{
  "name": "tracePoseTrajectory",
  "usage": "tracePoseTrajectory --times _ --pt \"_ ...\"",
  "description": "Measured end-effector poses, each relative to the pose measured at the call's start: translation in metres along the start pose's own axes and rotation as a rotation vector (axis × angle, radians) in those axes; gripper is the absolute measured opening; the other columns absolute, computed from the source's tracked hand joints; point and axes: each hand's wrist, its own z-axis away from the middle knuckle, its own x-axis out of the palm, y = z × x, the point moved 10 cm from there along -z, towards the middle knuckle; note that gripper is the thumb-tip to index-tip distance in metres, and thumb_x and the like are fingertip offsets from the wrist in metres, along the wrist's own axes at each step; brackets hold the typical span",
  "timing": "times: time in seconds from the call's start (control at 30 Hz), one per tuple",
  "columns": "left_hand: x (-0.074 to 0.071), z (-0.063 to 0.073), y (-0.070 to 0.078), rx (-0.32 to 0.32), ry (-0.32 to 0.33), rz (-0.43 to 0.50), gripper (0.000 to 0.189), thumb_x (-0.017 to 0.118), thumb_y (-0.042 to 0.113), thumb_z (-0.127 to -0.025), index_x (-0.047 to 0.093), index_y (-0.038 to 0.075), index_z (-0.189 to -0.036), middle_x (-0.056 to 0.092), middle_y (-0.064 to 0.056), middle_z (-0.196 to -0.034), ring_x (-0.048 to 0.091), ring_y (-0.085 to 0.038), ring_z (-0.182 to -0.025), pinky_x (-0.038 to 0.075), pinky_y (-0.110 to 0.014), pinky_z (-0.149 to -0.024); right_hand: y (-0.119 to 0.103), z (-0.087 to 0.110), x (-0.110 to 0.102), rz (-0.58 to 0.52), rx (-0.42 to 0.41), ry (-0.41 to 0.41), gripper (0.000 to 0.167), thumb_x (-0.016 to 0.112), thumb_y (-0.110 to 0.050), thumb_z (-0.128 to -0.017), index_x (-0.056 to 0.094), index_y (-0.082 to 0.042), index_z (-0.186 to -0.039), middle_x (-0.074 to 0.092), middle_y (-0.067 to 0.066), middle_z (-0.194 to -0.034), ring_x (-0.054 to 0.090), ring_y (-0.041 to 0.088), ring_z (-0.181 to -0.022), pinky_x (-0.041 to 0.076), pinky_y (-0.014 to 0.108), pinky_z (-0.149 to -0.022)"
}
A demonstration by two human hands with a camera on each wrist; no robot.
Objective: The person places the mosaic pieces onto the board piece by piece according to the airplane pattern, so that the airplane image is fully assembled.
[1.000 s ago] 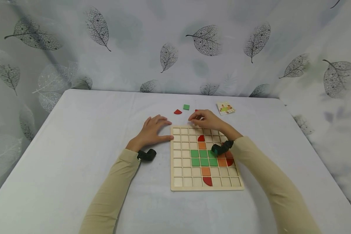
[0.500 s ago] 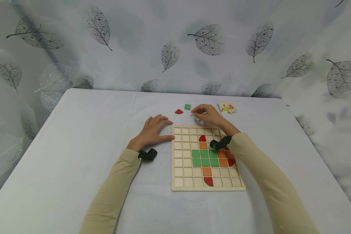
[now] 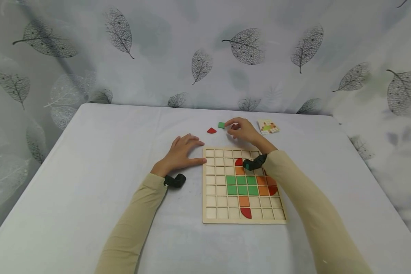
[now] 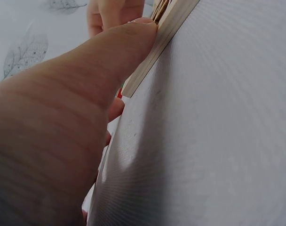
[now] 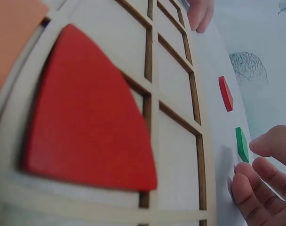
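Note:
My left hand [image 3: 182, 153] rests on the table with its fingers spread, and its thumb touches the left edge of a wooden grid board [image 3: 210, 213]. Beyond the board, my right hand [image 3: 242, 129] is held over the table beside a green square tile [image 3: 221, 125]. The right wrist view shows a narrow gap between its nearest finger and that green tile [image 5: 242, 143]; the other fingers are bent. A thin dark edge shows by the lower fingertips, too unclear to name. A red quarter-round tile [image 3: 211, 130] lies left of the green one.
Green squares [image 3: 241, 185], orange squares [image 3: 244, 201] and red quarter-round pieces [image 3: 246, 212] sit in the board's cells. At the back right lies a patterned card [image 3: 268, 126]. A leaf-print cloth [image 3: 150, 68] hangs behind the white table [image 3: 72, 182].
My right hand has moved from the board's far edge farther back, up to the green tile. A red piece seen near it earlier is out of sight. The left hand has stayed put.

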Motion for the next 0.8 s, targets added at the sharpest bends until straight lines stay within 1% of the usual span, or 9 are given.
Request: tracePoseTrajectory --times 0.17,0.23,0.37,0.47,0.63,0.8 --pt "0.001 -0.001 0.001 0.000 -0.008 -0.002 0.062 0.073 0.048 -0.084 0.057 0.017 -0.135 0.042 -0.007 -0.146 0.022 -0.027 -0.146 0.001 -0.050 -0.120 0.000 -0.002 0.001 0.010 0.008 0.000 0.030 0.059 -0.006 -0.095 0.062 -0.002 -0.124 0.062 0.021 -0.099 0.057 0.016 -0.061 0.046 0.026 -0.058" --pt "0.002 -0.001 0.001 -0.002 -0.013 -0.007 0.062 0.072 0.049 -0.084 0.056 0.017 -0.135 0.042 -0.007 -0.146 0.020 -0.028 -0.147 0.000 -0.050 -0.120 0.000 -0.004 0.002 0.011 0.002 -0.001 0.031 0.059 -0.006 -0.095 0.061 -0.001 -0.126 0.062 0.022 -0.107 0.054 0.013 -0.059 0.045 0.025 -0.056" --pt "0.003 -0.002 -0.001 -0.005 -0.017 -0.017 0.062 0.071 0.049 -0.085 0.056 0.017 -0.136 0.041 -0.006 -0.146 0.019 -0.028 -0.147 0.001 -0.050 -0.120 -0.002 -0.008 0.005 0.027 -0.012 -0.007 0.034 0.059 -0.006 -0.095 0.060 -0.001 -0.129 0.056 0.019 -0.131 0.050 0.011 -0.058 0.042 0.023 -0.054" --pt "0.002 -0.002 -0.001 -0.003 -0.015 -0.015 0.062 0.071 0.049 -0.085 0.056 0.017 -0.136 0.041 -0.006 -0.146 0.020 -0.028 -0.147 0.000 -0.050 -0.120 -0.005 -0.010 0.008 0.059 -0.024 -0.025 0.036 0.060 -0.006 -0.095 0.059 -0.001 -0.131 0.053 0.017 -0.138 0.049 0.011 -0.064 0.041 0.024 -0.057" --pt "0.001 -0.001 -0.001 0.003 -0.008 -0.008 0.061 0.072 0.048 -0.085 0.056 0.017 -0.135 0.042 -0.006 -0.145 0.022 -0.026 -0.145 0.000 -0.050 -0.120 -0.010 -0.013 0.013 0.099 -0.056 -0.065 0.035 0.061 -0.006 -0.094 0.060 0.000 -0.128 0.052 0.018 -0.138 0.046 0.017 -0.077 0.040 0.027 -0.066" --pt "0.001 -0.001 -0.001 0.001 -0.006 -0.009 0.062 0.072 0.048 -0.084 0.056 0.017 -0.135 0.042 -0.007 -0.146 0.021 -0.027 -0.146 0.000 -0.050 -0.120 -0.009 -0.013 0.016 0.101 -0.050 -0.072 0.028 0.061 -0.003 -0.092 0.064 -0.001 -0.120 0.055 0.017 -0.132 0.046 0.021 -0.080 0.039 0.031 -0.071"
